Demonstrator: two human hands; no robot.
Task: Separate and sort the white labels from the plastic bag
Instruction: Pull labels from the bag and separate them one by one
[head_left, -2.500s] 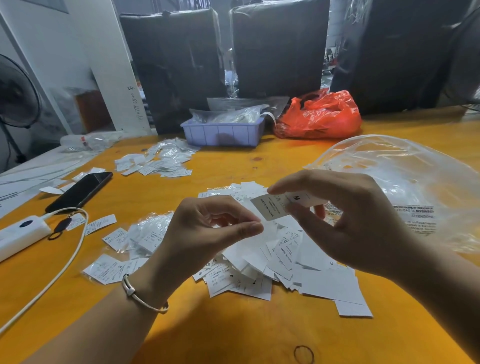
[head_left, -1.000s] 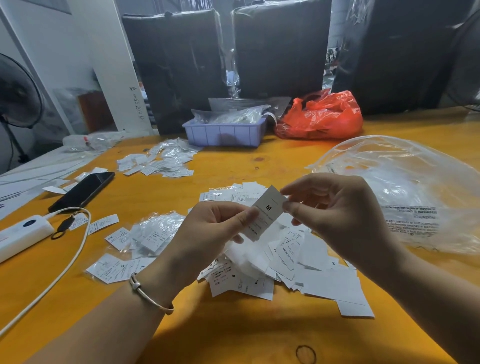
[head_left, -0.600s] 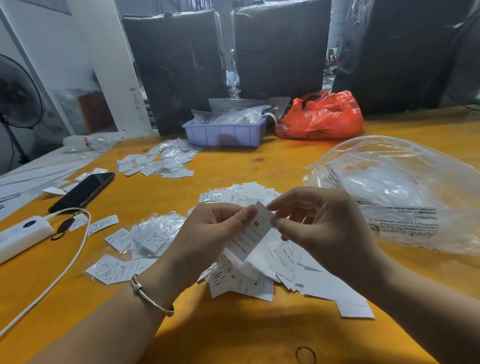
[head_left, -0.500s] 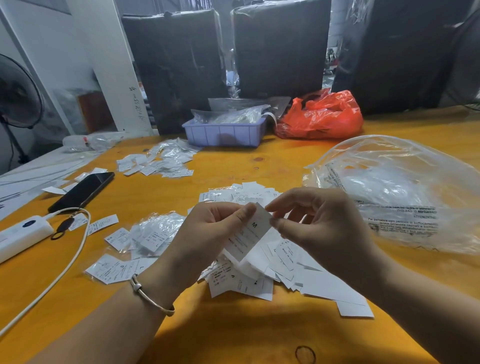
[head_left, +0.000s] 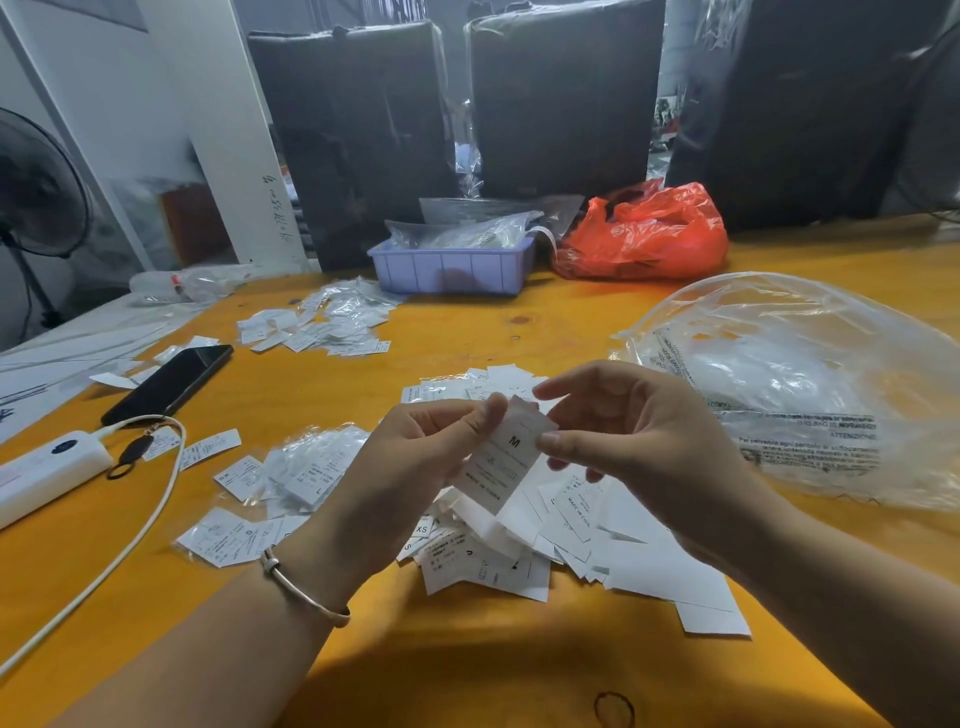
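A white label marked M (head_left: 506, 457) hangs above the table, pinched at its top left by my left hand (head_left: 415, 467) and at its right edge by my right hand (head_left: 639, 447). Beneath both hands lies a loose pile of white labels (head_left: 561, 545) on the orange table (head_left: 467, 665). A large clear plastic bag (head_left: 810, 384) with printed warning text lies to the right. Small clear packets of labels (head_left: 306, 467) sit left of my left hand, and another heap of labels (head_left: 322, 325) lies farther back.
A black phone (head_left: 169, 383), a white power bank (head_left: 41, 473) and its white cable (head_left: 130, 535) lie at the left. A lilac tray (head_left: 452, 267) of clear bags and a red plastic bag (head_left: 644, 231) stand at the back, before dark wrapped bundles (head_left: 561, 98).
The M label passed from my right hand's pinch into a two-handed hold and turned from flat to hanging lengthwise. Both hands drew closer together over the pile.
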